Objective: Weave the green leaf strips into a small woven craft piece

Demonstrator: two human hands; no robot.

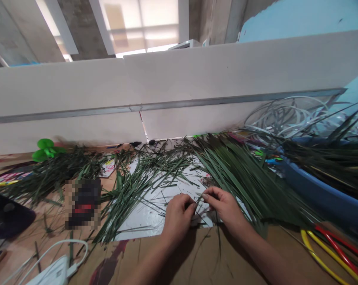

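Note:
My left hand (180, 213) and my right hand (222, 204) face each other over the near edge of a white sheet (137, 225). Between them is a thin green leaf strip (198, 202); the fingertips of both hands are pinched on it. Left of my hands, many cut green strips (128, 198) lie loosely across the sheet. A thick bundle of long green leaves (241, 178) lies just right of my right hand. Brown cardboard (149, 261) lies under my forearms, with a few fine strips on it.
At right stand a blue tub (315, 186) full of leaves, coiled pale tubing (288, 114) and tools with yellow (321, 253) and red (339, 245) handles. To the left are a green propeller-shaped thing (45, 150), a white power strip (52, 273) with a cable, and a dark blurred item (85, 206). A white partition (179, 79) closes the back.

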